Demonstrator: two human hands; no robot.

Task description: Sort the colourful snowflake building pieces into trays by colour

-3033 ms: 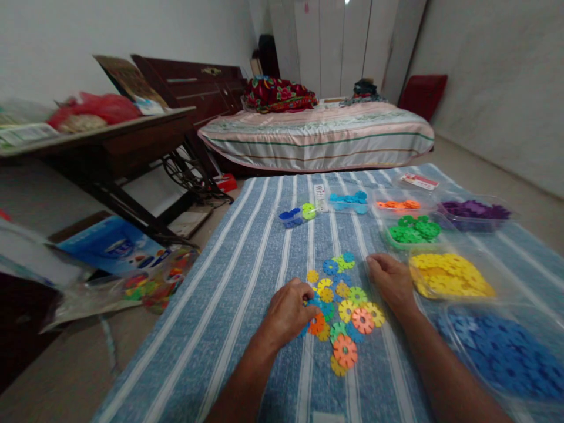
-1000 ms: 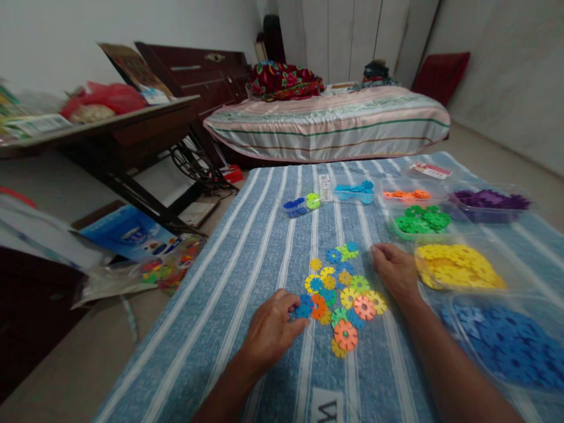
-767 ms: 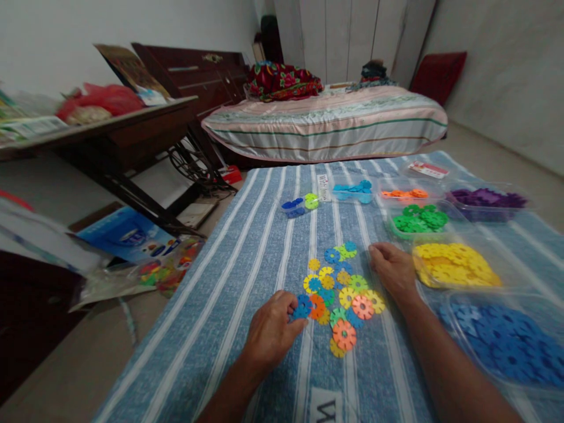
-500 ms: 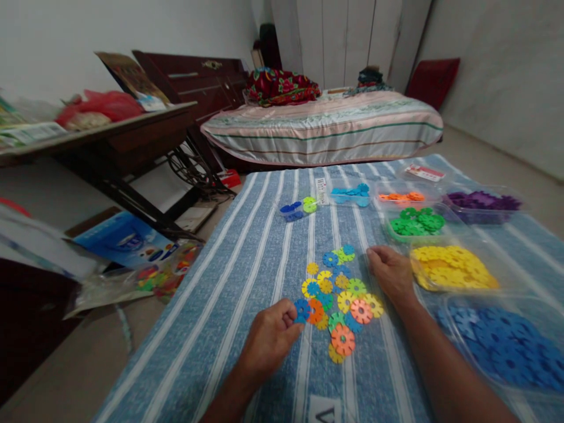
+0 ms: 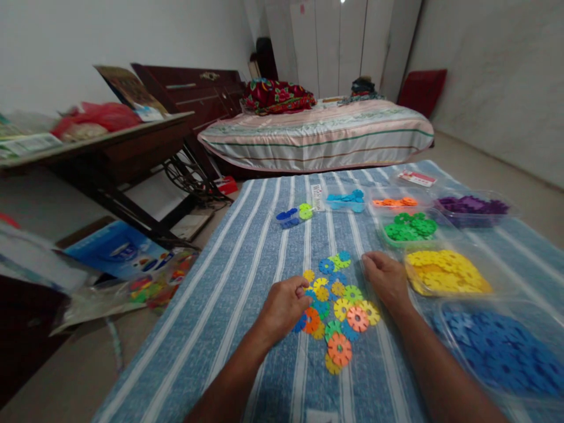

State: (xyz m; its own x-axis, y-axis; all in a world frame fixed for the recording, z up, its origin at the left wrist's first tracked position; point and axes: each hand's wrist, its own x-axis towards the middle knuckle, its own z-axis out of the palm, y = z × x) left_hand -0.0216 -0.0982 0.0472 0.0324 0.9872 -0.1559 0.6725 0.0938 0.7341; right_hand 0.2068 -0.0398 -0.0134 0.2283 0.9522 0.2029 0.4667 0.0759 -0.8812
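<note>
A pile of linking snowflake discs (image 5: 342,309), in yellow, blue, green and orange, lies flat on the striped cloth, many overlapping. My left hand (image 5: 285,304) is at the pile's left edge, thumb and fingers pinched together over the discs there. It partly covers yellow and blue discs, and I cannot make out what its fingertips hold. Just below it, a dark blue disc (image 5: 300,323) touches an orange disc (image 5: 312,321). My right hand (image 5: 386,280) rests curled on the cloth, right of the pile. Its fingers are closed and their inner side is hidden.
Clear tubs of yellow (image 5: 447,271), blue (image 5: 502,346), green (image 5: 410,227), orange (image 5: 395,202) and purple (image 5: 471,204) discs stand on the right. Light blue discs (image 5: 346,201) and a small dish of dark blue ones (image 5: 287,217) sit farther back. A bed (image 5: 317,141) lies beyond.
My left hand has moved up the pile's left edge, away from the dark blue disc to the yellow and blue ones. My right hand stays beside the pile. The camera view has shifted slightly.
</note>
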